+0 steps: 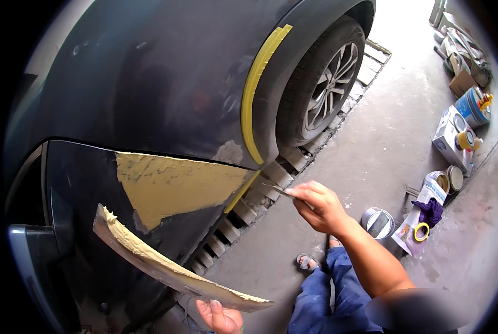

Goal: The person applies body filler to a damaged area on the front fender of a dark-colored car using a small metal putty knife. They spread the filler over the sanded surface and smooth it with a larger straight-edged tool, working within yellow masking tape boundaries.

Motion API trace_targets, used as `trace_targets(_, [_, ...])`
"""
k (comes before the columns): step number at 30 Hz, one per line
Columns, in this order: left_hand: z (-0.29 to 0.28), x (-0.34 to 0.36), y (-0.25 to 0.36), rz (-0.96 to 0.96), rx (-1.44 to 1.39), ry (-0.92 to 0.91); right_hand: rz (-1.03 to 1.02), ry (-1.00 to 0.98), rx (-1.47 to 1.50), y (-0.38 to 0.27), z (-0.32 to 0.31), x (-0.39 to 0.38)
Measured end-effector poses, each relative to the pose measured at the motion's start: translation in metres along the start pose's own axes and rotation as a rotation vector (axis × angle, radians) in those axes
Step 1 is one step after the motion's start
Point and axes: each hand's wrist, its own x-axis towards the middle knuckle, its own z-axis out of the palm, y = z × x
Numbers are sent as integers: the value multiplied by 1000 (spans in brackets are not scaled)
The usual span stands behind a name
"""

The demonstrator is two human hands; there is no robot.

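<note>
My left hand [218,317], at the lower edge, pinches a long, thin spreader blade [149,259] between thumb and fingers. A thick bead of pale yellow body filler [129,232] lies along its upper edge. Closed around a small putty knife [275,189] is my right hand [318,207]; the knife shows nearly edge-on and points left toward the car. Beyond both hands, a patch of yellow filler [182,186] with an uneven surface covers part of the dark car door [74,183]. Between the knife tip and the patch there appears to be a gap.
Yellow masking tape [250,94] lines the wheel arch beside the wheel [329,83]. Slatted grating [243,211] runs under the car. On the floor at right stand an open tin [378,224], a tape roll [421,232], a purple glove [429,211], a white box [446,133] and a blue can [471,108].
</note>
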Motion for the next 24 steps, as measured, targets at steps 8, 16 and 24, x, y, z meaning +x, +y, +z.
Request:
trace_targets(8, [2,-8,1,-22,124,136,-256,-27,51,30,49,93])
trace_targets(16, [-3,-10,-1,-31,209,223,-318,-102,40,52,71,116])
trace_targets(24, [-33,-15,-17,-98,106,249,-283,-197,21,68,78,120])
